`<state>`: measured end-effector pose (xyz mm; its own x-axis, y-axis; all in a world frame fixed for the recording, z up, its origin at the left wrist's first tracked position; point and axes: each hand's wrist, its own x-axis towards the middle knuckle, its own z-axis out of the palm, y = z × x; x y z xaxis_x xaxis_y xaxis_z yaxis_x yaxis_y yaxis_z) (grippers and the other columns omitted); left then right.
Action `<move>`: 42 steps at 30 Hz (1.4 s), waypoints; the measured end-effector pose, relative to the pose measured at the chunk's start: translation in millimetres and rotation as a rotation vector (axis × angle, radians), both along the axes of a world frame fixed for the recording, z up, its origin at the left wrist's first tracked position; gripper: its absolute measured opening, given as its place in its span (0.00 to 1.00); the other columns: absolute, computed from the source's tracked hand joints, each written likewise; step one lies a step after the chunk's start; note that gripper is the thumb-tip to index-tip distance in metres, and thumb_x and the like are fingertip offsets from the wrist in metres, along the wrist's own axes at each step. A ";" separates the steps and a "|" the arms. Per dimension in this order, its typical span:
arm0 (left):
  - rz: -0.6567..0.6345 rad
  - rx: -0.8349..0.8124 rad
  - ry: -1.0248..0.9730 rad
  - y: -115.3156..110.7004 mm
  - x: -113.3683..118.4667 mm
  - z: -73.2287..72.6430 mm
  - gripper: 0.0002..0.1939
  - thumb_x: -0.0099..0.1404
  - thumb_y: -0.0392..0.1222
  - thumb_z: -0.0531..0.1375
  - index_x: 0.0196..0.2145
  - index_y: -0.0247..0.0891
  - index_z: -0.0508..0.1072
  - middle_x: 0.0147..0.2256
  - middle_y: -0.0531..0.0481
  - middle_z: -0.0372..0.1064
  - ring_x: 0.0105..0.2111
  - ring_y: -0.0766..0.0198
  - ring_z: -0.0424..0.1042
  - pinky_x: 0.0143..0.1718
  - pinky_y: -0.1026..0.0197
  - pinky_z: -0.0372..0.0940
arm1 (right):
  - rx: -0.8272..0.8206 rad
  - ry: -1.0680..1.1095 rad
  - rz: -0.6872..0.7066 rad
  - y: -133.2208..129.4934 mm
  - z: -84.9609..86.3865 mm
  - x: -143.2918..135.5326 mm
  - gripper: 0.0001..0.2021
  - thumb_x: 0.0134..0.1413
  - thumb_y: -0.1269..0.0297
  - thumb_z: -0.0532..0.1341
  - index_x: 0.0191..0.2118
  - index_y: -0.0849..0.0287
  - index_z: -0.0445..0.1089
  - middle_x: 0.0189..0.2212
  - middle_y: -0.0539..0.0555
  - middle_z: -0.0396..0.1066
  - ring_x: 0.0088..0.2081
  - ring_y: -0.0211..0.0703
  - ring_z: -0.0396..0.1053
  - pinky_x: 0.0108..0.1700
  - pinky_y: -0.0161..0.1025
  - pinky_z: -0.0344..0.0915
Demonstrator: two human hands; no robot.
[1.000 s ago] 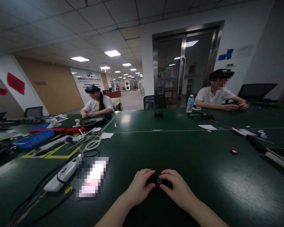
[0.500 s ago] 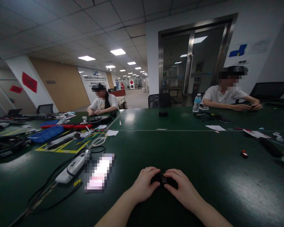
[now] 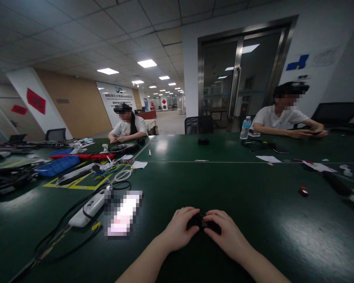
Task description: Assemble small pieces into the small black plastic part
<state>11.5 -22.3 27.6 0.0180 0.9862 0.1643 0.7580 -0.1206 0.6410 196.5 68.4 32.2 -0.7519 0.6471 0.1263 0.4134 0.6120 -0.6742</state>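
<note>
Little changes over the last half second: your left hand (image 3: 179,229) and right hand (image 3: 227,232) stay put, wrists low, fingers curled inward toward each other. Between them, right at your fingertips and close over the table (image 3: 171,182), sits the small black piece (image 3: 204,224). You hold it from both sides, each hand narrowed to a pinch of thumb and fingers, its ends tucked into your curled fingers. Whether it touches the tabletop, cannot tell. The greyish patch at its middle looks duller than half a second ago; whether the piece turns or only the light shifts, too dark to say. Compared with a second ago, the whole view swings, the surroundings sliding rightward, which reads as your head turning left rather than your hands travelling. For the work, that likely means no new stage: grip kept, piece not handed over or put down, any finger work too fine to make out. Left of your left hand lies a lit screen (image 3: 124,214), blurred out, with a white power strip (image 3: 90,208) beyond it. Off to the right of your right hand and farther forward, a small red thing (image 3: 303,191); well ahead of both hands, a black box (image 3: 203,141).
</note>
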 end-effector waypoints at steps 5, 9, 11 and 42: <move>-0.001 0.018 -0.012 -0.2 -0.3 -1.2 0.26 0.58 0.37 0.59 0.54 0.44 0.62 0.53 0.48 0.61 0.53 0.56 0.58 0.55 0.52 0.53 | -0.041 0.000 -0.005 -1.7 5.3 0.5 0.13 0.50 0.62 0.60 0.44 0.51 0.71 0.48 0.52 0.67 0.51 0.48 0.62 0.53 0.46 0.58; 0.000 0.016 -0.021 -1.2 -0.3 0.6 0.26 0.58 0.37 0.59 0.55 0.43 0.61 0.54 0.47 0.59 0.54 0.56 0.57 0.56 0.52 0.52 | -0.056 0.014 -0.018 -1.9 6.1 0.2 0.14 0.49 0.63 0.61 0.44 0.50 0.70 0.48 0.52 0.66 0.51 0.48 0.62 0.53 0.47 0.58; 0.010 0.000 -0.022 -1.1 -0.4 1.0 0.25 0.59 0.37 0.58 0.55 0.44 0.61 0.54 0.48 0.59 0.54 0.56 0.57 0.56 0.51 0.52 | -0.061 0.010 -0.018 -1.5 5.4 0.0 0.13 0.49 0.62 0.61 0.44 0.50 0.71 0.48 0.51 0.66 0.51 0.48 0.61 0.53 0.47 0.58; 0.025 -0.027 0.019 2.2 0.3 -0.2 0.23 0.60 0.38 0.58 0.54 0.42 0.63 0.51 0.47 0.62 0.51 0.56 0.59 0.53 0.53 0.54 | -0.113 0.056 -0.034 2.6 2.8 0.8 0.10 0.51 0.60 0.59 0.41 0.50 0.71 0.47 0.51 0.67 0.51 0.47 0.62 0.53 0.46 0.59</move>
<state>11.8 -20.1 27.5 -0.0039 0.9904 0.1380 0.7727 -0.0846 0.6291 197.2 71.1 35.0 -0.7231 0.6845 0.0927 0.3923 0.5174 -0.7605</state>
